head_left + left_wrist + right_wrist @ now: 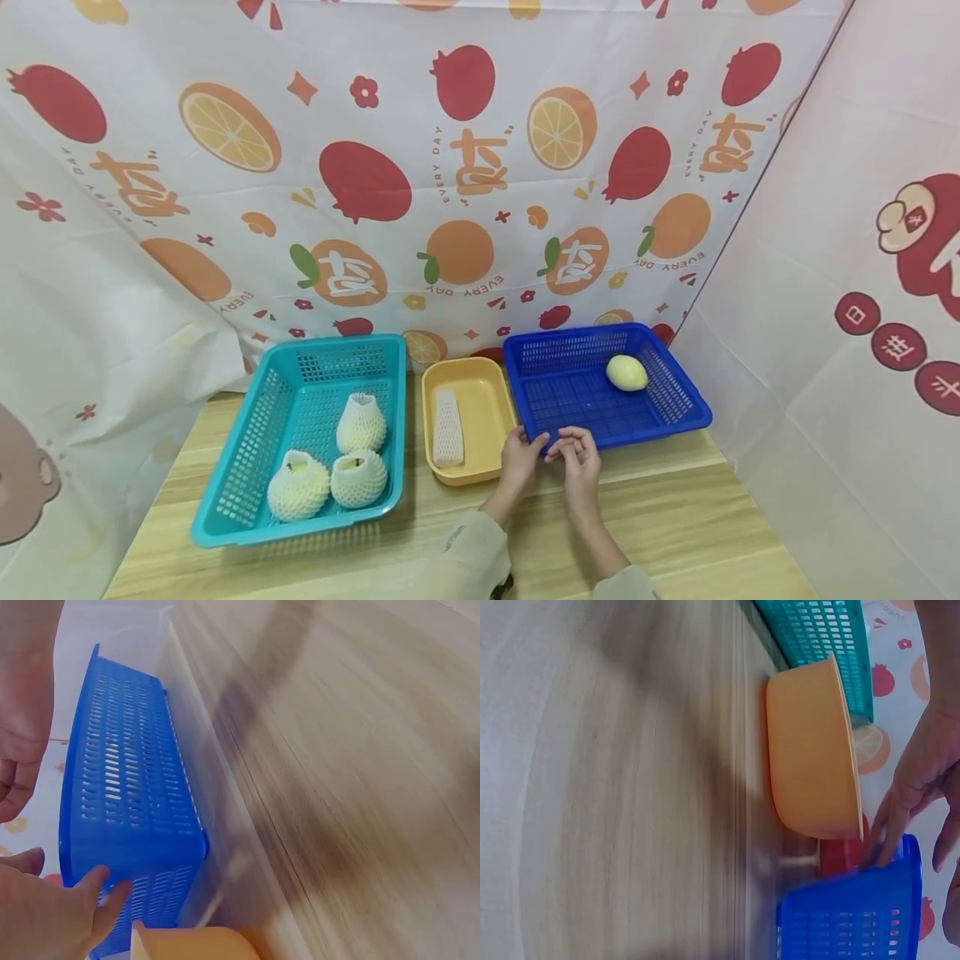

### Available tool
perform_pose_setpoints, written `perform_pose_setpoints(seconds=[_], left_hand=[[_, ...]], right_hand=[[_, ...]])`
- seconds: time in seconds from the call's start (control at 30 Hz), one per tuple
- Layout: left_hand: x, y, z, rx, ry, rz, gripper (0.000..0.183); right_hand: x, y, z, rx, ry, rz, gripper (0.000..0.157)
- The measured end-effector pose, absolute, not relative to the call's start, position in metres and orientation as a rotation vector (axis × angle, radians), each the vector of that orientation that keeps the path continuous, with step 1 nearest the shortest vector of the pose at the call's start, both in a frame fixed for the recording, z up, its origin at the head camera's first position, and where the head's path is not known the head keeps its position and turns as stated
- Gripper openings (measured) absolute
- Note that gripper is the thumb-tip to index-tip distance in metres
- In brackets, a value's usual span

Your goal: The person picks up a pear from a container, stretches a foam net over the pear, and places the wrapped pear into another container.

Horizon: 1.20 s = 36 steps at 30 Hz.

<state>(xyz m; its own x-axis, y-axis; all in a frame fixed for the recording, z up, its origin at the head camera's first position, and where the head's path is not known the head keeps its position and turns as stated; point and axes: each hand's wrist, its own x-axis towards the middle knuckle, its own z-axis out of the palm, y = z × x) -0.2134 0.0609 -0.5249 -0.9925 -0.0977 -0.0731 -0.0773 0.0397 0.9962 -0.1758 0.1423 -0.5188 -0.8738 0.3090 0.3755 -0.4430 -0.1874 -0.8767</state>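
My left hand (521,458) is at the near left corner of the blue basket (592,439), its fingers against the outside wall and its thumb by the rim. In the left wrist view, the left fingers (109,900) lie on the outer corner. My right hand (581,467) hovers just right of it by the near rim, fingers loosely curled and holding nothing. The left wrist view shows this right hand (22,742) apart from the basket wall. A pale yellow, smooth fruit (627,373) lies toward the right inside the blue basket.
A yellow tray (483,400) stands left of the blue basket, with a flattened white foam net (448,429) in it. Farther left, a teal basket (258,433) holds several pale fruits (298,487) in foam nets. A printed cloth (465,250) hangs behind the wooden table (675,500).
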Motion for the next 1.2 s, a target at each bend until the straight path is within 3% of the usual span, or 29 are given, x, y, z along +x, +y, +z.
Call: perform_pose_setpoints(seconds=[0.37, 0.53, 0.87, 1.0, 1.2], left_hand=[[-0.216, 0.069, -0.531, 0.246, -2.095, -2.445, 0.032], [-0.216, 0.067, -0.531, 0.252, -2.067, -2.505, 0.034], [-0.218, 0.067, -0.532, 0.250, -2.004, -2.573, 0.036], [-0.218, 0.066, -0.534, 0.265, -2.010, -2.565, 0.037], [-0.217, 0.066, -0.534, 0.267, -2.051, -2.562, 0.037]], right_hand=[[-0.187, 0.157, -0.504, 0.164, -1.596, 2.046, 0.012], [-0.215, 0.180, -0.506, 0.190, -1.656, 1.974, 0.010], [-0.291, 0.237, -0.468, -0.024, -2.253, 1.419, 0.010], [-0.314, 0.257, -0.466, -0.029, -2.490, 1.192, 0.017], [-0.327, 0.285, -0.481, -0.053, -2.923, 0.883, 0.044]])
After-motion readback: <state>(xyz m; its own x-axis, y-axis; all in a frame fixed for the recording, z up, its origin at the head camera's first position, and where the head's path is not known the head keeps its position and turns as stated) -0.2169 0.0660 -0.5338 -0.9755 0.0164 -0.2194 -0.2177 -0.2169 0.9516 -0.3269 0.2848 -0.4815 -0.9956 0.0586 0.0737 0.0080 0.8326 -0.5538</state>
